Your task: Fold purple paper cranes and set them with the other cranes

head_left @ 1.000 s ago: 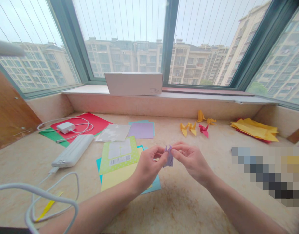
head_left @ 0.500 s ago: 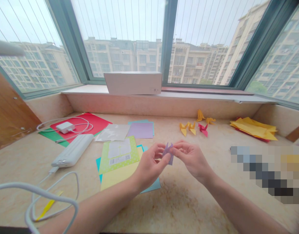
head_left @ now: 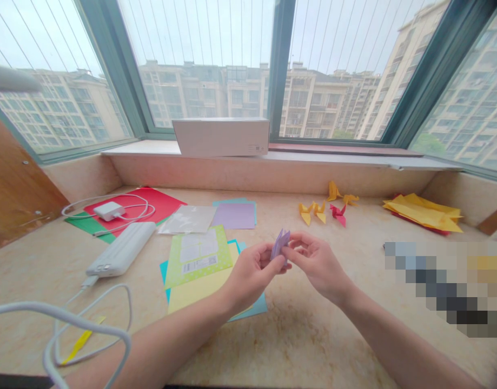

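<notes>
A small folded purple paper piece (head_left: 280,242) is held up just above the marble ledge (head_left: 305,335) in the middle of the view. My left hand (head_left: 252,273) pinches its lower left side between thumb and fingers. My right hand (head_left: 316,262) pinches it from the right, fingers curled. Directly under my left hand lies a stack of coloured sheets, with a yellow-green paper pack (head_left: 197,256) on top.
Folded yellow paper cranes (head_left: 313,212) and a red crane (head_left: 339,214) sit at the back right, next to a pile of yellow sheets (head_left: 424,213). On the left lie a white power bank (head_left: 121,249), a charger (head_left: 109,210) on red paper, and cables. A white box (head_left: 221,137) rests on the sill.
Both hands have turned the purple piece and lifted it slightly, so it now points up and leans right rather than hanging down between the fingers.
</notes>
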Action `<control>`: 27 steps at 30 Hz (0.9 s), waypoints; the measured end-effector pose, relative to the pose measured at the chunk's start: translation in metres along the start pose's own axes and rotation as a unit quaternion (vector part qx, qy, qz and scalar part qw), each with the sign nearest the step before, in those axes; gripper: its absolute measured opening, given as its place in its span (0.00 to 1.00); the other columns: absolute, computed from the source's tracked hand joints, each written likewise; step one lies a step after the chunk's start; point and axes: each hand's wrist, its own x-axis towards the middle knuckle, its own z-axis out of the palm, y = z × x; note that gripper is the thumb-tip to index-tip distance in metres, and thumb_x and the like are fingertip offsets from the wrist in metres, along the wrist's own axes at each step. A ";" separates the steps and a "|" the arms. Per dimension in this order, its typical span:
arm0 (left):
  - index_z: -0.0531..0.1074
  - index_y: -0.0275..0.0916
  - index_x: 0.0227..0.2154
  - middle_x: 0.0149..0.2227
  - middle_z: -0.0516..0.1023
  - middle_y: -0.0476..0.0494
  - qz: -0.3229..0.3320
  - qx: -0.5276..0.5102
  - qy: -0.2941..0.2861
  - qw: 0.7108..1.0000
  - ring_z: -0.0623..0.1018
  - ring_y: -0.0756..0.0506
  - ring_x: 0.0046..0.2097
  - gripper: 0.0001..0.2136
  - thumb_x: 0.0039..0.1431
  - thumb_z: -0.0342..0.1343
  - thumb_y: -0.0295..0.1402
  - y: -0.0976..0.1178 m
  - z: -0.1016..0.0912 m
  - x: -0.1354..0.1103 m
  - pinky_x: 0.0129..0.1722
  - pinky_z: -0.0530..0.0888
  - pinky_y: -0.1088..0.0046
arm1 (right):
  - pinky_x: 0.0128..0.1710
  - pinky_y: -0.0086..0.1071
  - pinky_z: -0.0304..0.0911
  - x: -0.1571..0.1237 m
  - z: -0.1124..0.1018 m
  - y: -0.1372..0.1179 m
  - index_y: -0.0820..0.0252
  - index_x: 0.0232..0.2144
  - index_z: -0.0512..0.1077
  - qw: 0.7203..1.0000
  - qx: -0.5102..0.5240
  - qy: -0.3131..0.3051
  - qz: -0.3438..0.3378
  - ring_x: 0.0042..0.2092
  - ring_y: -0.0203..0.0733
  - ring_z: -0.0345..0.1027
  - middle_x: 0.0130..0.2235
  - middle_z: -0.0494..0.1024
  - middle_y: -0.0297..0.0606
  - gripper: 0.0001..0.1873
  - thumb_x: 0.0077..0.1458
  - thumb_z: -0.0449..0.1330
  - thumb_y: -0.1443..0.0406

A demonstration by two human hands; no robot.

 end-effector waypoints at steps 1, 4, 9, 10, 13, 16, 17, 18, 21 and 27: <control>0.76 0.32 0.43 0.41 0.82 0.37 -0.001 -0.009 -0.005 1.000 0.82 0.43 0.42 0.18 0.58 0.64 0.42 0.001 0.001 0.000 0.49 0.77 0.62 | 0.33 0.33 0.68 0.000 0.000 0.001 0.57 0.37 0.79 1.000 -0.013 0.012 -0.021 0.33 0.38 0.70 0.36 0.78 0.37 0.08 0.55 0.66 0.61; 0.77 0.33 0.43 0.42 0.82 0.37 0.005 -0.031 -0.003 1.000 0.81 0.42 0.44 0.18 0.58 0.63 0.43 0.001 0.000 0.001 0.51 0.76 0.61 | 0.37 0.34 0.69 0.000 0.000 0.003 0.53 0.38 0.81 0.990 -0.072 0.044 -0.113 0.38 0.40 0.71 0.40 0.77 0.38 0.06 0.57 0.65 0.65; 0.78 0.34 0.43 0.41 0.83 0.40 0.009 -0.062 0.023 0.998 0.81 0.43 0.45 0.17 0.58 0.64 0.43 -0.003 -0.002 0.005 0.53 0.76 0.61 | 0.43 0.36 0.70 -0.005 0.002 0.002 0.48 0.45 0.80 0.959 -0.143 0.073 -0.235 0.43 0.41 0.73 0.42 0.75 0.38 0.13 0.59 0.63 0.69; 0.78 0.34 0.43 0.40 0.83 0.40 0.009 -0.066 0.029 0.997 0.81 0.43 0.45 0.17 0.58 0.64 0.42 -0.004 -0.003 0.005 0.53 0.75 0.61 | 0.43 0.36 0.71 -0.006 0.002 0.002 0.48 0.45 0.80 0.957 -0.146 0.072 -0.240 0.43 0.42 0.73 0.43 0.75 0.38 0.14 0.59 0.62 0.69; 0.79 0.35 0.42 0.41 0.83 0.41 0.010 -0.072 0.042 0.996 0.81 0.42 0.46 0.16 0.57 0.65 0.42 -0.003 -0.002 0.005 0.55 0.74 0.60 | 0.46 0.39 0.70 -0.006 0.002 0.001 0.49 0.42 0.80 0.961 -0.142 0.056 -0.231 0.44 0.42 0.73 0.45 0.74 0.39 0.11 0.59 0.62 0.69; 0.80 0.35 0.41 0.40 0.83 0.41 0.011 -0.073 0.050 0.996 0.81 0.42 0.46 0.15 0.57 0.65 0.42 0.000 -0.002 0.005 0.56 0.73 0.59 | 0.51 0.42 0.68 -0.003 0.002 0.005 0.49 0.41 0.80 0.969 -0.125 0.046 -0.209 0.50 0.46 0.71 0.47 0.74 0.40 0.09 0.59 0.63 0.67; 0.80 0.35 0.41 0.40 0.83 0.41 0.010 -0.072 0.053 0.996 0.81 0.42 0.46 0.15 0.57 0.65 0.42 0.002 -0.002 0.004 0.56 0.73 0.59 | 0.50 0.43 0.68 -0.002 0.002 0.006 0.49 0.42 0.79 0.972 -0.117 0.046 -0.200 0.51 0.47 0.70 0.47 0.74 0.41 0.09 0.58 0.63 0.66; 0.80 0.35 0.41 0.40 0.83 0.41 0.009 -0.071 0.053 0.996 0.81 0.42 0.47 0.15 0.57 0.65 0.42 0.003 -0.003 0.004 0.56 0.73 0.59 | 0.49 0.42 0.68 -0.001 0.001 0.007 0.50 0.42 0.79 0.975 -0.108 0.047 -0.190 0.52 0.48 0.69 0.48 0.74 0.41 0.09 0.58 0.64 0.65; 0.80 0.36 0.43 0.42 0.83 0.40 0.006 -0.062 0.041 0.997 0.80 0.42 0.48 0.16 0.57 0.65 0.42 0.005 -0.002 0.004 0.55 0.74 0.60 | 0.45 0.40 0.69 0.001 0.001 0.007 0.50 0.40 0.80 0.981 -0.090 0.052 -0.161 0.48 0.46 0.71 0.46 0.75 0.41 0.07 0.58 0.65 0.64; 0.80 0.36 0.43 0.43 0.83 0.39 0.007 -0.071 0.033 0.997 0.81 0.41 0.46 0.17 0.57 0.64 0.42 0.001 -0.002 0.004 0.55 0.73 0.58 | 0.49 0.41 0.69 -0.002 -0.004 -0.001 0.49 0.37 0.81 0.976 -0.102 0.002 -0.191 0.47 0.44 0.72 0.43 0.75 0.39 0.07 0.59 0.63 0.65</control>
